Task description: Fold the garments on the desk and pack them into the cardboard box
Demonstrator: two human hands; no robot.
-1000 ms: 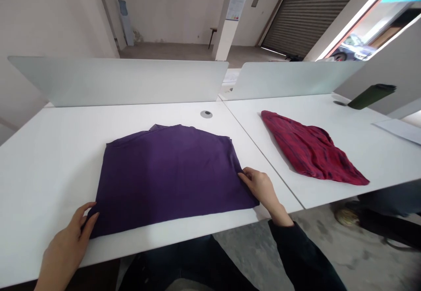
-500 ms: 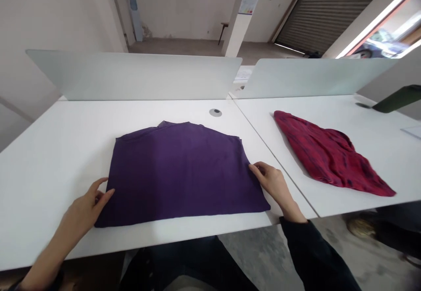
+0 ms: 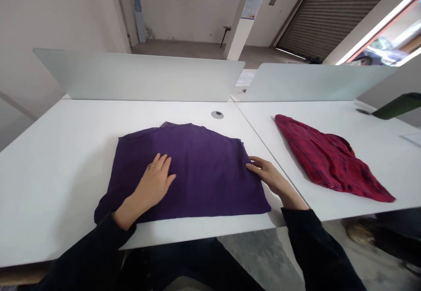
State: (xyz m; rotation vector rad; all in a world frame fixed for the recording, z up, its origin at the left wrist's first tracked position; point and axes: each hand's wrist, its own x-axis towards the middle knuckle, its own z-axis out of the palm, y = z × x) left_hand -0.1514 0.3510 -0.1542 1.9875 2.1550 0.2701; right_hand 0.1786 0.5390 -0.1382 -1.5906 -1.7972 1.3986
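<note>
A folded purple shirt lies flat on the white table in front of me, its long straight fold facing me. My left hand rests palm down on the left half of the cloth, fingers extended, a ring on one finger. At the right side edge of the shirt, my right hand has its thumb over the fabric and its fingers behind, pinching the edge. The lower left corner of the shirt is partly covered by my left sleeve.
A red and dark patterned folded garment lies right of the table seam. Frosted divider panels stand along the back. A round cable hole sits behind the shirt, and a dark green object is at far right.
My left hand has left the shirt's left edge and moved right onto its upper surface, lying flat. The right hand stays at the right edge, its fingers slightly shifted.
</note>
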